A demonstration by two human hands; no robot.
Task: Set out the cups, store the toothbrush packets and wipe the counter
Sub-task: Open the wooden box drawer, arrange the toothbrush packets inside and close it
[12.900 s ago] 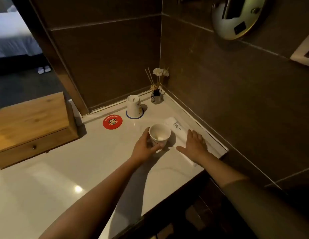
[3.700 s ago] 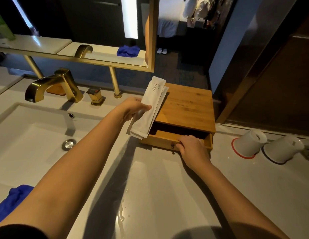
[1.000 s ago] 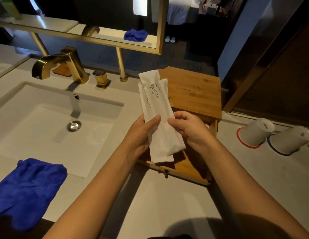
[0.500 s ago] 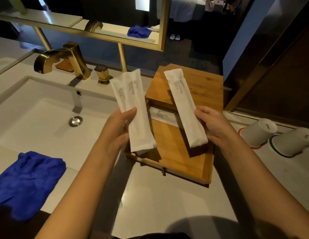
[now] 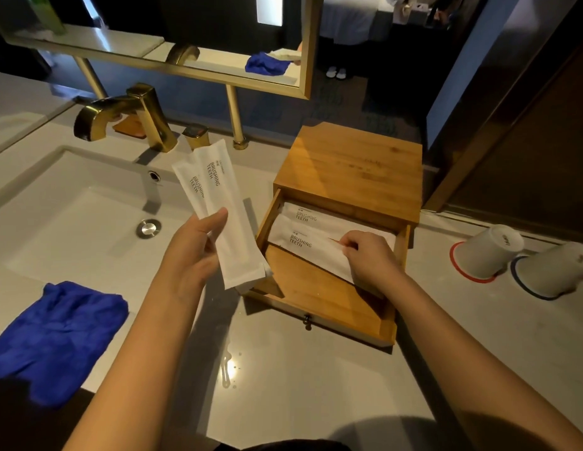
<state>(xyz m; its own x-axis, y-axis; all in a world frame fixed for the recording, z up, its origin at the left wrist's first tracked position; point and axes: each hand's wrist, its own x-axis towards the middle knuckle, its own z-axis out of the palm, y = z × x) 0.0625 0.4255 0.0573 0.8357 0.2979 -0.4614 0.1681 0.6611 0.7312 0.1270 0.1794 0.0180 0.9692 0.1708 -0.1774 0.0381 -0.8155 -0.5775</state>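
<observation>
Storing the toothbrush packets is the step in hand: the desk [image 5: 316, 385] carries a wooden box [image 5: 348, 164] whose drawer [image 5: 316, 297] stands pulled out toward the person. Two packets already lie flat at the back of that drawer; the nearer drawer packet [image 5: 303, 244] sits under the right hand's fingers [image 5: 350, 247], the farther one [image 5: 313, 216] just beyond them.

The right hand [image 5: 368, 258] reaches into the drawer palm down, forearm coming in from the lower right, fingers bent and pressing or pinching the packet's end. Whether they grip it or only rest on it, I cannot tell.

The left hand [image 5: 192, 255] is raised beside the drawer's left wall, above the sink [image 5: 72, 222] edge, thumb and fingers clenched on two held packets [image 5: 225, 219] that fan upward, away from the palm.

Next, I judge, the right hand should let go and take one from the left, laying it alongside the others.

Two upturned cups [image 5: 488, 252] rest on coasters, well to the right of the right hand's fingers. A blue cloth [image 5: 56, 333] lies below the left hand, untouched, so wiping remains.
</observation>
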